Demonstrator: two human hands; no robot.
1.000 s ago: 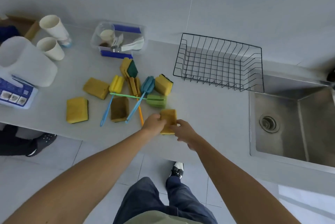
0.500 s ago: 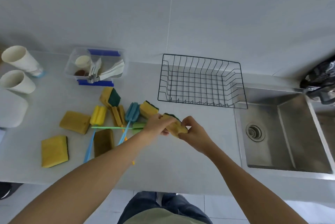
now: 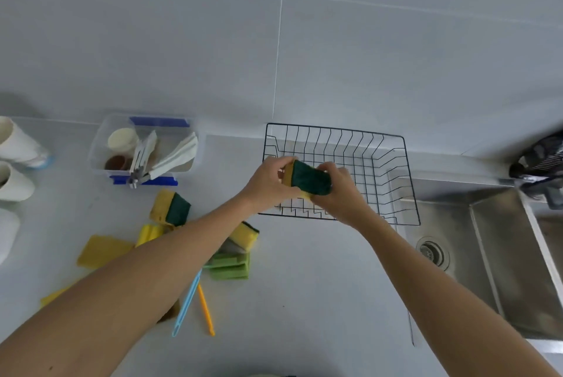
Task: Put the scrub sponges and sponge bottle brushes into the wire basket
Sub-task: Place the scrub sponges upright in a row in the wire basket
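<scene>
On the pale grey counter (image 3: 304, 285), my left hand (image 3: 269, 181) and right hand (image 3: 341, 190) both clasp a yellow, green-faced scrub sponge (image 3: 309, 178) above the black wire basket (image 3: 380, 163).

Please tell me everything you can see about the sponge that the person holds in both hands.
The sponge is a rectangular block with a yellow foam layer and a dark green scrub layer; the green face is turned toward the camera. It is tilted and held in the air over the left part of the wire basket, not yet resting in it. The left hand grips its left end, the right hand its right end and lower edge.
</scene>
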